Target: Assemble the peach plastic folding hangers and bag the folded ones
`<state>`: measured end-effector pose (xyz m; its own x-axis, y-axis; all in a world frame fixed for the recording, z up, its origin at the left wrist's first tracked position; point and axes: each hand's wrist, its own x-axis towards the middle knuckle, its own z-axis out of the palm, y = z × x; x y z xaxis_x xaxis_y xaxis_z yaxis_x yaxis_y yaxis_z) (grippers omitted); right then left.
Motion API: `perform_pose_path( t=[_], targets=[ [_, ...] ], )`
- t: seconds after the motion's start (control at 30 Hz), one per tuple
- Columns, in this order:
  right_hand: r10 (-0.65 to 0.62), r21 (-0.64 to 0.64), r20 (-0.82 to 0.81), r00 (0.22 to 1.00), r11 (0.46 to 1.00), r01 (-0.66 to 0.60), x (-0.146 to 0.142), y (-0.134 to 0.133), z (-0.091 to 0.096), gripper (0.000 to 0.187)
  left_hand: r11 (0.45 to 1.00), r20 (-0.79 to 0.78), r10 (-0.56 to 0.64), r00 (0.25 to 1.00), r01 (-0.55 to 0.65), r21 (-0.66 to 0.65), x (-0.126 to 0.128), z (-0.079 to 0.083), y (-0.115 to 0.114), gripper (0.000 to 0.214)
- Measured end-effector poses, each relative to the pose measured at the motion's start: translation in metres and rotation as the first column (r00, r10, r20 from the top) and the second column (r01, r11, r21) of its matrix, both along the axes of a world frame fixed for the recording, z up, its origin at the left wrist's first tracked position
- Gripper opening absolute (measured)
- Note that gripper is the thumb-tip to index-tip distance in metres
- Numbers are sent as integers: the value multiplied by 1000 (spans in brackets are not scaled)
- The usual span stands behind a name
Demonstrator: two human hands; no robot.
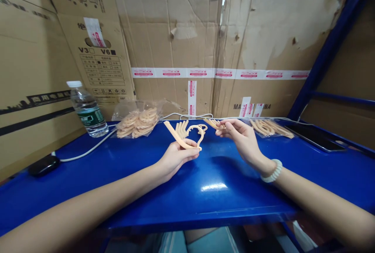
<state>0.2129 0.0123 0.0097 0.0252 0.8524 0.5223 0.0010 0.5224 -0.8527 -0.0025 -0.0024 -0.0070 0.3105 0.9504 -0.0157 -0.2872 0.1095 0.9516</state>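
Observation:
My left hand (175,159) is closed on a beige curved plastic piece (173,131) over the middle of the table. A long flat arm of the piece points up and left, and a rounded loop stands at its right. Right behind it are beige toothed parts (182,128); whether they are joined to the held piece I cannot tell. My right hand (240,137), a pale coiled band on its wrist, pinches a beige comb-like toothed piece (210,122) between thumb and fingers. The two hands are apart. A small beige ring-shaped part (202,128) shows just behind the loop.
Clear bags of beige parts lie at the back left (137,124) and back right (271,128) of the blue table (222,202). A water bottle (88,112) and black mouse (44,165) are left, a dark phone-like slab (315,137) right. Cardboard (175,45) walls the back.

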Motion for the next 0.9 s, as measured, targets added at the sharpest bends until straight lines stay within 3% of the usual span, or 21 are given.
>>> perform_pose_path(
  t=[0.33, 0.53, 0.67, 0.73, 0.8, 0.9],
  targets=[
    [48, -253, -116, 992, 964, -76, -8, -4, -14, 41, 1000, 7, 2, 1000, -2, -6, 1, -1, 0, 32],
    [15, -276, -63, 998, 961, -32, -10, -8, -11, 39, 1000, 6, 3, 1000, -3, -10, 1, 1, -2, 32],
    [54, -283, -57, 997, 957, -68, -12, -11, -9, 44, 1000, -1, -1, 1000, 1, -4, 1, 0, -2, 32],
    [137, -341, -131, 982, 924, -174, -11, -11, -10, 56, 1000, -7, -3, 1000, 3, 3, 1, -1, -2, 33],
    [235, -412, -230, 945, 856, -313, -11, -10, -13, 63, 1000, -13, -4, 1000, 4, 13, 0, -3, -1, 34],
    [328, -465, -287, 900, 774, -430, -11, -8, -17, 53, 999, -27, -4, 1000, 4, 33, 0, -3, 0, 33]
  ],
)
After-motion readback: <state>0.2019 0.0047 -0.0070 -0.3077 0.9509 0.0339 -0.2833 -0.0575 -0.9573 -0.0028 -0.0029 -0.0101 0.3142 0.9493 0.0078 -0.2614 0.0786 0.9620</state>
